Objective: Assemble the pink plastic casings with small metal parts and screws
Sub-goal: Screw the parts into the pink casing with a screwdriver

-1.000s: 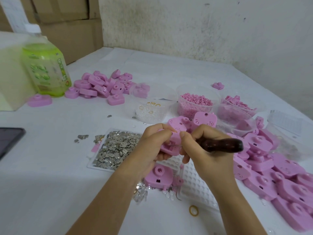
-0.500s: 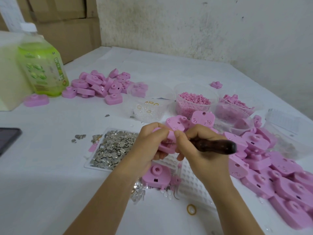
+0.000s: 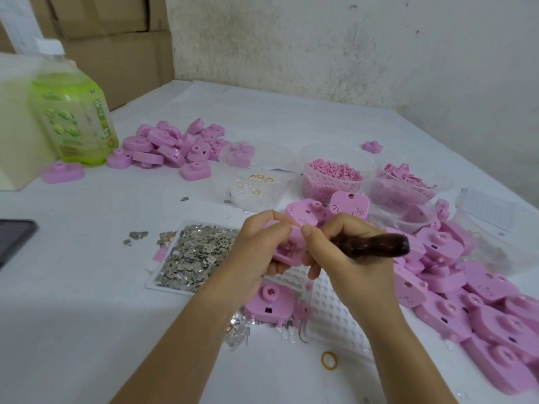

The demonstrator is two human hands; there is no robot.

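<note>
Held casing: a pink casing (image 3: 287, 249) is up off the table, in the middle, between both hands.
Left hand: the left hand (image 3: 256, 249) holds the pink casing, with its fingers curled round the left side.
Right hand: the right hand (image 3: 344, 258) is wrapped tight round a tool (image 3: 376, 246) with a dark wooden handle. The thumb tip touches the pink casing. The handle sticks out to the right. The tool's tip is hidden behind the fingers.
Under the hands: another casing (image 3: 269, 301) lies flat on the white table (image 3: 87, 316), just beside a white bumpy tray (image 3: 329, 310).
Metal parts: a heap of small shiny metal parts (image 3: 198, 252) fills a flat clear tray (image 3: 163, 288) just left of the hands. A few bits lie loose beside it.
Right side: a big pile of casings (image 3: 495, 310) runs along the table.
Behind the hands: a clear tub of pink bits (image 3: 329, 189) stands near a clear tub with little rings (image 3: 253, 191).
Far left: a smaller pile of casings (image 3: 172, 147) lies beside a green bottle (image 3: 75, 121). A dark phone (image 3: 14, 237) is at the edge.
Front: a yellow rubber band (image 3: 329, 360) lies near the right arm.
</note>
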